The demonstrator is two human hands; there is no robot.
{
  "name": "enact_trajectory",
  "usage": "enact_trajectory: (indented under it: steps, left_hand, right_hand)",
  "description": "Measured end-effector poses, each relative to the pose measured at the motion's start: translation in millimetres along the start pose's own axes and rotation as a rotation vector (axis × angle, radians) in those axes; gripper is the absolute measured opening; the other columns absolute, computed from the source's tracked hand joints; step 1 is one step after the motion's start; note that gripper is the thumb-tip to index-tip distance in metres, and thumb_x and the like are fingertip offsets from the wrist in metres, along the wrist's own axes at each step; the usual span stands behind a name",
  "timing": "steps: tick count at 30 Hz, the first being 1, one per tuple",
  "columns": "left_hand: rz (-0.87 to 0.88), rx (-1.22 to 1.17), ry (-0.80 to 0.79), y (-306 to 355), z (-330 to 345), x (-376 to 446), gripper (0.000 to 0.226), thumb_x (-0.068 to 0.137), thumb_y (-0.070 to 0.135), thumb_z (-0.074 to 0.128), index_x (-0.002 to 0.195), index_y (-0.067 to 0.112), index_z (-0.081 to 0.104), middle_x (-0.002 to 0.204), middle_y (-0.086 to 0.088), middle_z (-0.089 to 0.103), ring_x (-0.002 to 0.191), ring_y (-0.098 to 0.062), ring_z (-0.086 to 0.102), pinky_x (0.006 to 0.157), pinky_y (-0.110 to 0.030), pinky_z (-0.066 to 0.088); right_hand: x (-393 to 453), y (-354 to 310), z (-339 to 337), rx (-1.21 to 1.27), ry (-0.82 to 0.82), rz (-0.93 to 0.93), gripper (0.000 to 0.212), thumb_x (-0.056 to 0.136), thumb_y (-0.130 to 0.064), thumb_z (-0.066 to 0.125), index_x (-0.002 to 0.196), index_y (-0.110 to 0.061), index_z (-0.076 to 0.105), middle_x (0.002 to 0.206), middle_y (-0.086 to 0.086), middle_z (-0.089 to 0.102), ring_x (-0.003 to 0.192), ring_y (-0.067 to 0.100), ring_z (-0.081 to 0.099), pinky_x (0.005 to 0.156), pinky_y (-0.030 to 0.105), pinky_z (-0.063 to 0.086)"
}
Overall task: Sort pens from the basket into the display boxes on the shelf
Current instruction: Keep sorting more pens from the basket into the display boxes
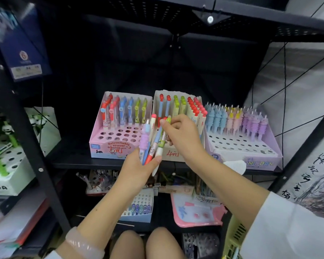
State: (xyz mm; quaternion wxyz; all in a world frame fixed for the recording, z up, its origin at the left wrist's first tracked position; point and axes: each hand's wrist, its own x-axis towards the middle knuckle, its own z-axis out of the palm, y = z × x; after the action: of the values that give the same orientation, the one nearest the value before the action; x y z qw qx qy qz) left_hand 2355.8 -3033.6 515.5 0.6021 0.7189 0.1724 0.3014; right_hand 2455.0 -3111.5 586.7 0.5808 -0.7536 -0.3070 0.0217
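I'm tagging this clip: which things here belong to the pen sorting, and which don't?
Job: mixed pen bunch in left hand; right hand pinching one; pink box, cream box, lilac box.
Idle: green panda box, navy folder.

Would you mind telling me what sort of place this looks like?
Probably a stationery shop: pens stand in a pink display box with a handwritten price, beside a unicorn pen box, on a black metal shelf.

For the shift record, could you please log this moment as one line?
left hand: grips pen bundle | right hand: pinches green-topped pen | in front of: middle display box
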Motion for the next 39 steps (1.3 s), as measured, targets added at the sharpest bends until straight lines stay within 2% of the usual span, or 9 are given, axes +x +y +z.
enact_trajectory:
  steps: [3, 6, 9, 12, 19, 25, 28, 34, 39]
  left_hand:
    - [0.005, 0.022, 0.069, 0, -12, 7, 0.001, 0.087, 0.026, 0.062, 0.088, 0.026, 0.061, 0.061, 0.010, 0.058, 0.048, 0.006, 0.050, 0.047, -0.010, 0.040]
    - [-0.057, -0.001, 0.160, -5, -28, 18, 0.013, 0.091, 0.032, 0.056, 0.082, 0.024, 0.058, 0.055, 0.009, 0.048, 0.043, -0.001, 0.040, 0.049, -0.022, 0.036]
    - [-0.064, -0.024, 0.233, -8, -43, 26, 0.020, 0.093, 0.031, 0.052, 0.074, 0.023, 0.054, 0.047, 0.014, 0.039, 0.041, -0.002, 0.031, 0.044, -0.021, 0.030]
    - [-0.075, -0.058, 0.260, -10, -54, 31, 0.021, 0.094, 0.029, 0.051, 0.075, 0.019, 0.054, 0.045, 0.015, 0.038, 0.042, -0.003, 0.030, 0.041, -0.017, 0.028]
    - [-0.114, -0.181, 0.257, -11, -66, 31, 0.019, 0.095, 0.026, 0.050, 0.085, 0.013, 0.061, 0.048, 0.012, 0.050, 0.041, -0.001, 0.038, 0.038, -0.014, 0.032]
    - [-0.113, -0.177, 0.187, -9, -68, 26, 0.029, 0.097, 0.031, 0.043, 0.087, 0.016, 0.065, 0.054, 0.008, 0.053, 0.046, -0.006, 0.044, 0.044, -0.020, 0.039]
    - [-0.098, -0.196, 0.154, -7, -66, 24, 0.028, 0.096, 0.034, 0.043, 0.087, 0.019, 0.065, 0.056, 0.007, 0.054, 0.047, -0.006, 0.046, 0.043, -0.018, 0.039]
    - [-0.086, -0.216, 0.073, -2, -50, 25, 0.026, 0.096, 0.034, 0.043, 0.090, 0.020, 0.064, 0.056, 0.008, 0.057, 0.046, -0.006, 0.048, 0.045, -0.020, 0.041]
    - [-0.119, -0.217, 0.059, 1, -38, 25, 0.031, 0.098, 0.032, 0.040, 0.086, 0.011, 0.060, 0.051, 0.004, 0.054, 0.035, -0.007, 0.040, 0.036, -0.018, 0.033]
  right_hand:
    - [13, -8, 3, -0.004, -0.104, -0.034, 0.016, 0.091, -0.027, 0.059, 0.096, -0.012, 0.059, 0.068, -0.001, 0.061, 0.056, 0.004, 0.057, 0.056, 0.017, 0.050]
    - [35, -20, 5, -0.053, -0.151, -0.087, 0.025, 0.094, -0.022, 0.054, 0.109, -0.005, 0.062, 0.073, 0.000, 0.066, 0.062, 0.006, 0.062, 0.067, 0.022, 0.056]
    - [64, -36, 12, -0.134, -0.102, -0.199, 0.015, 0.093, -0.022, 0.055, 0.100, -0.010, 0.058, 0.077, 0.001, 0.069, 0.073, 0.011, 0.066, 0.074, 0.026, 0.054]
    - [88, -42, 29, -0.330, -0.058, -0.317, 0.010, 0.092, -0.022, 0.056, 0.098, -0.015, 0.052, 0.072, -0.004, 0.064, 0.074, 0.008, 0.061, 0.063, 0.014, 0.044]
    - [102, -17, 63, -0.666, -0.208, -0.294, 0.017, 0.093, -0.015, 0.051, 0.092, 0.001, 0.056, 0.096, 0.016, 0.064, 0.079, 0.027, 0.060, 0.069, 0.035, 0.048]
    - [100, -18, 67, -0.765, -0.245, -0.236, 0.021, 0.092, -0.020, 0.055, 0.086, 0.000, 0.060, 0.083, 0.016, 0.068, 0.078, 0.028, 0.064, 0.073, 0.037, 0.053]
    - [86, -25, 63, -0.592, -0.138, -0.261, 0.023, 0.091, -0.028, 0.057, 0.094, -0.006, 0.061, 0.081, 0.005, 0.064, 0.074, 0.017, 0.059, 0.069, 0.031, 0.050]
    - [53, -36, 55, -0.109, -0.453, -0.008, 0.018, 0.093, -0.021, 0.056, 0.091, -0.005, 0.064, 0.069, 0.001, 0.062, 0.057, 0.004, 0.057, 0.052, 0.012, 0.048]
    - [72, -46, 19, 0.016, -0.131, -0.064, 0.011, 0.095, -0.015, 0.050, 0.087, -0.009, 0.055, 0.070, 0.003, 0.062, 0.055, 0.009, 0.059, 0.055, 0.018, 0.052]
